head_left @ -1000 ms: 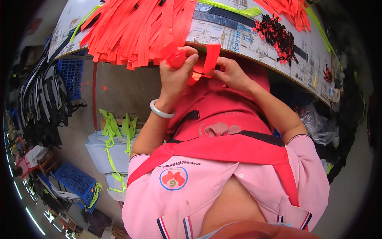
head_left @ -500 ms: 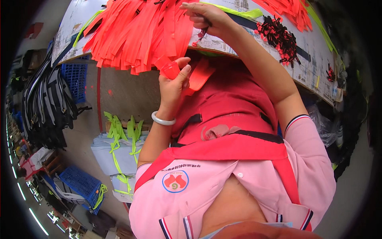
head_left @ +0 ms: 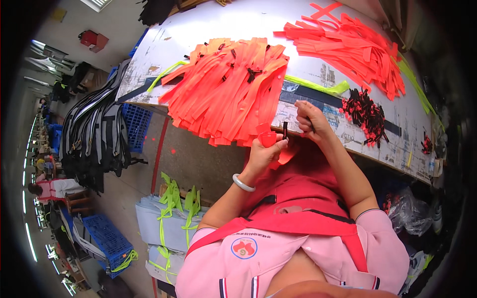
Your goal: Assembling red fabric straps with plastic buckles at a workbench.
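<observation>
While the left hand (head_left: 263,157) clasps a folded, flat red-orange fabric strip (head_left: 267,139), a narrow black tab (head_left: 285,130) stands by its thumb at 1 o'clock, long axis running 12 to 6, nearer this hand than the right. The right hand (head_left: 312,120) curls at 2 o'clock, its contents indiscernible; half a second earlier, it lies farther from the left.

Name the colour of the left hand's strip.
The strip is bright orange-red; head view shows it best.

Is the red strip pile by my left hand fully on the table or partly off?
Partly off: the near ends of the pile overhang the table.
</observation>
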{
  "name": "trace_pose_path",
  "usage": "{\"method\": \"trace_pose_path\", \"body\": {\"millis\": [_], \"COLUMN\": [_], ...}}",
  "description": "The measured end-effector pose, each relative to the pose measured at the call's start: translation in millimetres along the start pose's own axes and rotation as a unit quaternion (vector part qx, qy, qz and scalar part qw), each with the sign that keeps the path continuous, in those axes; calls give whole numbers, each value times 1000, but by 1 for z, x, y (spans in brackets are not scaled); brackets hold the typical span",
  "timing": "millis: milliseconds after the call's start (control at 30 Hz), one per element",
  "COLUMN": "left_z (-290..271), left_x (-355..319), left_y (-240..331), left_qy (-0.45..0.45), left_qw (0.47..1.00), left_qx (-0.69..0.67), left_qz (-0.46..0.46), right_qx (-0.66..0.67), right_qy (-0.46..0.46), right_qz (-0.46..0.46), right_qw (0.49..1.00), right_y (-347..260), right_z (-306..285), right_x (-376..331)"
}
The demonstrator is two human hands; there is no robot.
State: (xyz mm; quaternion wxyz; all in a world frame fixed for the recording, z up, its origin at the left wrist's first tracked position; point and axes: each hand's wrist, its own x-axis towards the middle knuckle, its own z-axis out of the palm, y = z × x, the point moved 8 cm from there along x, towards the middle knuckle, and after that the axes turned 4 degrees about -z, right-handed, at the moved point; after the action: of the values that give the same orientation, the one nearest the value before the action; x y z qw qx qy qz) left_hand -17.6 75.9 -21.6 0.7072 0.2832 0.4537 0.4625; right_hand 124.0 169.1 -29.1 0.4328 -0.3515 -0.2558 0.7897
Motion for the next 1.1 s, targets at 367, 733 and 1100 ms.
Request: {"method": "trace_pose_path", "body": {"millis": [367,733,1100], "left_z": [18,29,24], "left_x": [13,12,12], "left_y": [1,-8,-15], "left_qy": [-39,-64,-73], "left_qw": [997,993,989], "left_qx": [68,84,109], "left_qz": [-6,-61,-66], "right_qx": [-220,-404,-485], "right_qy": [-25,-63,-40], "right_qz": [-43,-191,-243], "right_qw": [974,892,839], "right_y": [8,-17,-12], "right_z": [3,35,44], "right_x": [-64,-74,-76]}}
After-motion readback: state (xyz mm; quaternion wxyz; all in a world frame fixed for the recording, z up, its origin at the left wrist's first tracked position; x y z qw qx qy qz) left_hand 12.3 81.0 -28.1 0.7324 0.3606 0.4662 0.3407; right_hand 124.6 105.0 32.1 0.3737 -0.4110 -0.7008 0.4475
